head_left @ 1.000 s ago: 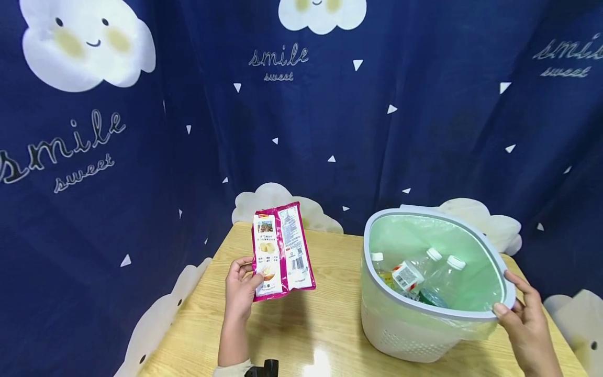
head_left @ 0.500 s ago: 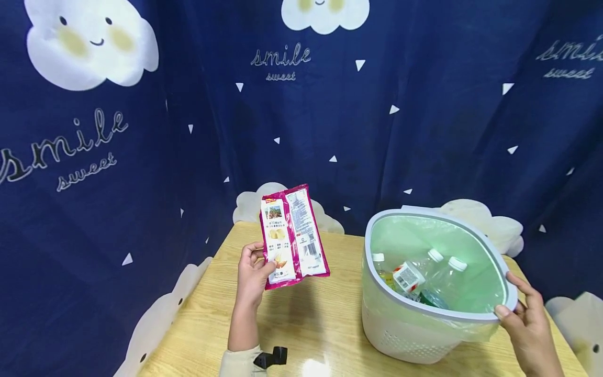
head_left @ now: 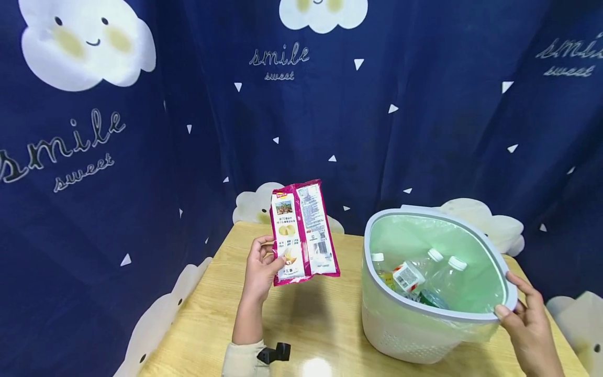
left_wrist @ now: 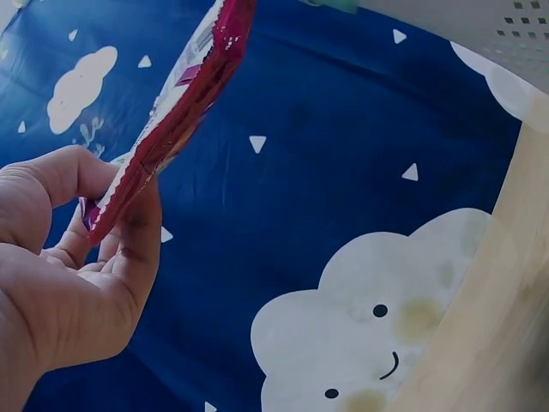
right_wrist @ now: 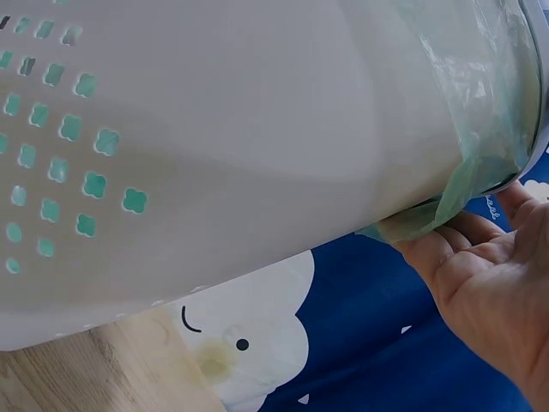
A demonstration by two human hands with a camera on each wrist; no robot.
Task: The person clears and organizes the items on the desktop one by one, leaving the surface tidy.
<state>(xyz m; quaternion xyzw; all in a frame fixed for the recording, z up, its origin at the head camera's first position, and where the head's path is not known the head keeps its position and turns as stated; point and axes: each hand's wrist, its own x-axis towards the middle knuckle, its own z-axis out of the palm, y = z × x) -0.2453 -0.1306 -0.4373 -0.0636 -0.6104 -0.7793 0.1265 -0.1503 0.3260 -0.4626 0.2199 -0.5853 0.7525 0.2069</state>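
My left hand [head_left: 264, 267] pinches the lower left edge of a magenta and white chip bag [head_left: 303, 230], thumb on its printed back. The bag is held up above the table, left of the bin; in the left wrist view the chip bag [left_wrist: 171, 120] appears edge-on between thumb and fingers. At the right, my right hand [head_left: 529, 319] grips the grey rim of a white trash bin [head_left: 410, 335], which is tilted and lined with a green plastic bag [head_left: 424, 230]. The right wrist view has the right hand [right_wrist: 489, 266] under the liner's folded edge.
Inside the bin lie several clear plastic bottles [head_left: 445, 277] with white caps, one with a white and red label. The wooden table [head_left: 226, 298] carries the bin. A dark blue curtain [head_left: 306, 120] with clouds and triangles stands behind and to the left.
My left hand has moved the chip bag to the right and slightly up, nearer the bin. The right hand and the bin have stayed in place.
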